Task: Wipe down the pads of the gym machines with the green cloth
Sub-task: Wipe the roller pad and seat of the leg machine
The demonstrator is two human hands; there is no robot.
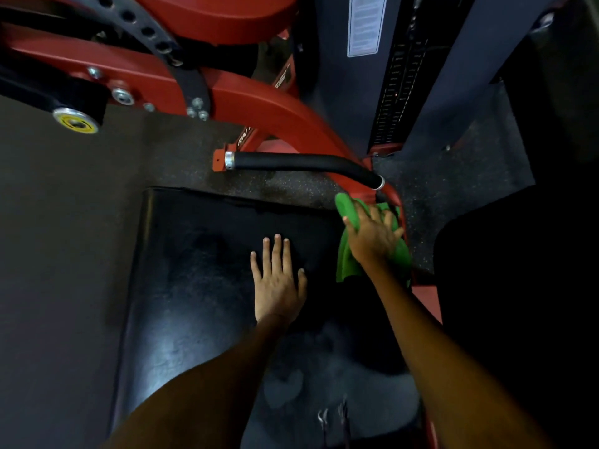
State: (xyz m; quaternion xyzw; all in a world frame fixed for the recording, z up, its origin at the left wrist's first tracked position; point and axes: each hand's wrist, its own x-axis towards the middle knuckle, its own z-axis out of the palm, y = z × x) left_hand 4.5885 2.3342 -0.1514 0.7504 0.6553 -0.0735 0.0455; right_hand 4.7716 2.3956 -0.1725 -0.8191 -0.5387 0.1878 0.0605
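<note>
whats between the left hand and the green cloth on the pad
Nothing lies there: in the head view, only a bare strip of the black pad separates the left hand, flat on it, from the green cloth under the right hand.

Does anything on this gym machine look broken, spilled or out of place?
Nothing stands out. The black pad looks whole, with only a dull sheen. The left hand rests flat on it; the right hand presses the green cloth at its edge.
</note>
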